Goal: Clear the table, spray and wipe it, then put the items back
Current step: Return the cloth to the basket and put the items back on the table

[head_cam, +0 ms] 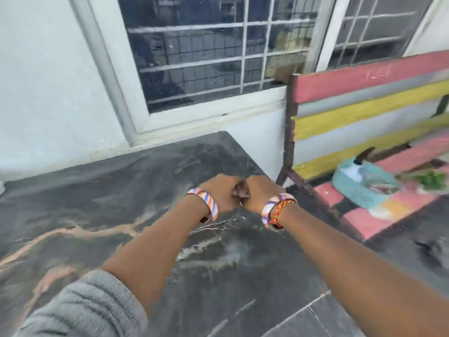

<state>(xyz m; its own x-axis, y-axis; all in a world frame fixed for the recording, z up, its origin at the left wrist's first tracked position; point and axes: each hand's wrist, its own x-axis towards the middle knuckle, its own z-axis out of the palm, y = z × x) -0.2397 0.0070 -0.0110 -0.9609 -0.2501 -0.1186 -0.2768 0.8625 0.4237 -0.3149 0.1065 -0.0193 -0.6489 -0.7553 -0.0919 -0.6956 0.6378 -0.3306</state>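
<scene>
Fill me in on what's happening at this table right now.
A person stands at a dark marble-patterned table set against a wall under a barred window. Both fists meet over the tabletop: left hand and right hand are curled knuckle to knuckle, and no object shows in either. The visible tabletop carries nothing. On the striped bench to the right sit a teal woven item and some greenery; the blur hides finer detail.
</scene>
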